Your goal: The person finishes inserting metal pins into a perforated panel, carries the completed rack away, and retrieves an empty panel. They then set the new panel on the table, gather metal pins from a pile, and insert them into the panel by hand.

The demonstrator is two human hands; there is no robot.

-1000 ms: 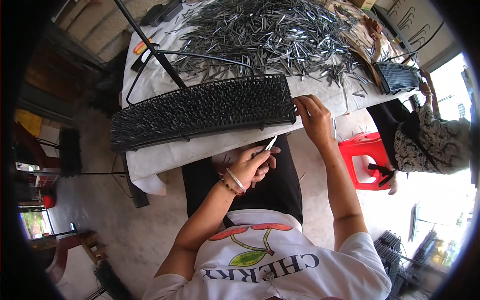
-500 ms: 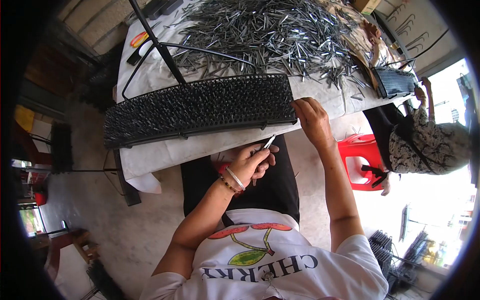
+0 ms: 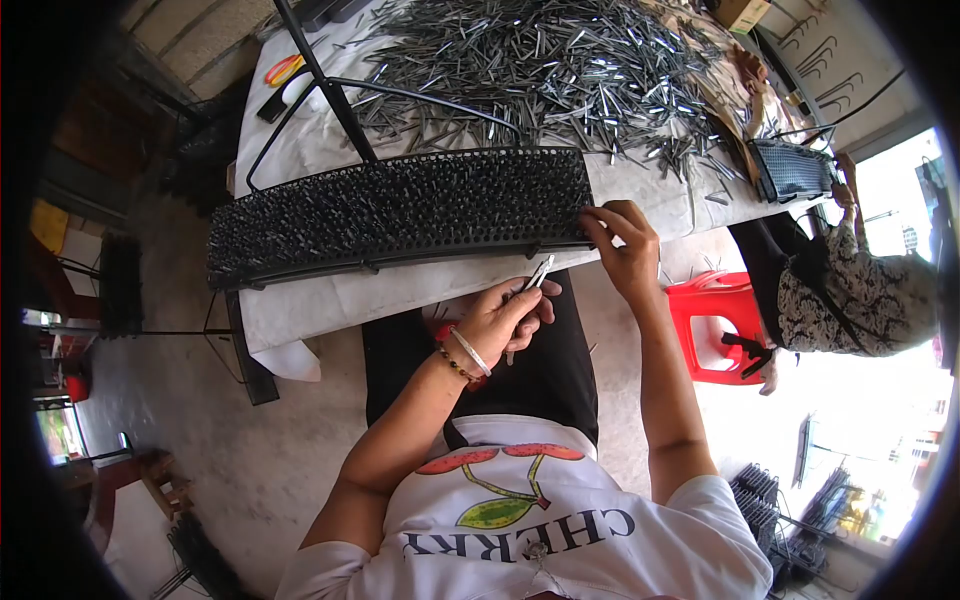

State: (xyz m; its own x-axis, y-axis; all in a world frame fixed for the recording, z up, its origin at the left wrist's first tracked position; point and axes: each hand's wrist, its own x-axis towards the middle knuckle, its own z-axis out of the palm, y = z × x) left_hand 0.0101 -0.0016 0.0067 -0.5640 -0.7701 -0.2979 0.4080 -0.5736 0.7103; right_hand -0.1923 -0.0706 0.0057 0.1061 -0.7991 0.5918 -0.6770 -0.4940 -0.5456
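Observation:
A long black perforated panel (image 3: 400, 215), packed with short dark strips, rests along the table's near edge. My left hand (image 3: 503, 318) is closed around a small bunch of thin, shiny dark strips (image 3: 541, 272), whose ends point up toward the panel. My right hand (image 3: 628, 248) is at the panel's right end, thumb and forefinger pinched at its lower right corner. Whatever lies between those fingertips is too small to make out.
A large heap of loose strips (image 3: 540, 70) covers the table (image 3: 350, 290). Black rods (image 3: 325, 85) rise behind the panel. Orange-handled scissors (image 3: 285, 69) lie at left. At right, another person (image 3: 850, 290) works at a similar panel (image 3: 790, 168), near a red stool (image 3: 685, 320).
My right hand's fingertips have shifted slightly down and inward at the panel's right end, its fingers more bent. My left hand keeps the strips, nearly still. The view has shifted a little.

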